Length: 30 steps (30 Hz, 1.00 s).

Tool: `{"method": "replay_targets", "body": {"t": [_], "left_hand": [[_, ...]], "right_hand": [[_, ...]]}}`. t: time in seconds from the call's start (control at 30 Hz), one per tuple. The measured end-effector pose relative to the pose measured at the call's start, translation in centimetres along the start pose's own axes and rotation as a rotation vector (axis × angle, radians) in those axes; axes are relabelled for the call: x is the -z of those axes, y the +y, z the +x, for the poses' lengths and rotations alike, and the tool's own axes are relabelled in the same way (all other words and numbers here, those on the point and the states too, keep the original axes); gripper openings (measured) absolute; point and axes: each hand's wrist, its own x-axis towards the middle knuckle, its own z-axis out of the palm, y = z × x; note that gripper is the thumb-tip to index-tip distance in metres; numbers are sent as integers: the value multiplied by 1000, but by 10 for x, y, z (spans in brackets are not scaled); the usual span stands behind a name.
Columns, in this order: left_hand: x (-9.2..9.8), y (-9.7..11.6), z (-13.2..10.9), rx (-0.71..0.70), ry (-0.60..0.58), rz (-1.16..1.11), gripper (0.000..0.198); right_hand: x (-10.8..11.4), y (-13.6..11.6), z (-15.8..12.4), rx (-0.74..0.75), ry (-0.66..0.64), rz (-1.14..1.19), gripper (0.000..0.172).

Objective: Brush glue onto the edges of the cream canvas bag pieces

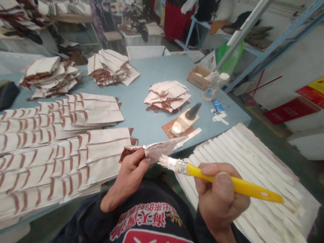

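Note:
My left hand (133, 172) pinches the edge of a cream fabric piece (164, 148) with a brown part at its left end, held over the table's front edge. In my right hand (222, 195) is a paintbrush (215, 177) with a yellow handle, its whitish, clumped bristles pointing left, close to the fabric piece. From this view I cannot tell whether the bristles touch it. Just beyond the fabric, a cream plastic bottle (186, 121) with a dark conical tip lies on a brown square on the table.
Overlapping rows of cream pieces with brown trim (106, 145) cover the table's left side. Further stacks (168, 94) stand behind. A small cardboard box (198, 77) and a clear jar (216, 87) sit at the back right. Long white strips (243, 175) lie on a board at right.

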Motion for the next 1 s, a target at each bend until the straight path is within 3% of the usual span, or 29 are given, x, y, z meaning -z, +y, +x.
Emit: {"method": "replay_targets", "body": {"t": [0.1, 0.3, 0.43, 0.6, 0.7, 0.8, 0.87, 1.0], "left_hand": [[-4, 8, 1, 60, 29, -119, 23], [-16, 3, -5, 165, 21, -285, 39], [-26, 3, -8, 109, -6, -260, 34], [-30, 12, -10, -23, 68, -101, 14], [-27, 14, -9, -76, 52, -88, 23], [-24, 16, -7, -107, 12, -92, 17], [-23, 18, -6, -128, 6, -53, 16], [-20, 21, -4, -91, -48, -72, 28]], "right_hand": [[0, 11, 11, 30, 66, -44, 30], [-12, 28, 9, 98, 34, -113, 28], [-20, 25, 0, 137, -31, -79, 25], [-23, 17, -11, 136, -96, -46, 22], [-22, 14, -14, 87, -92, 44, 24], [-19, 11, -11, 25, -89, 115, 25], [-14, 10, -5, -11, -29, 105, 26], [4, 15, 5, -75, 271, 9, 24]]}}
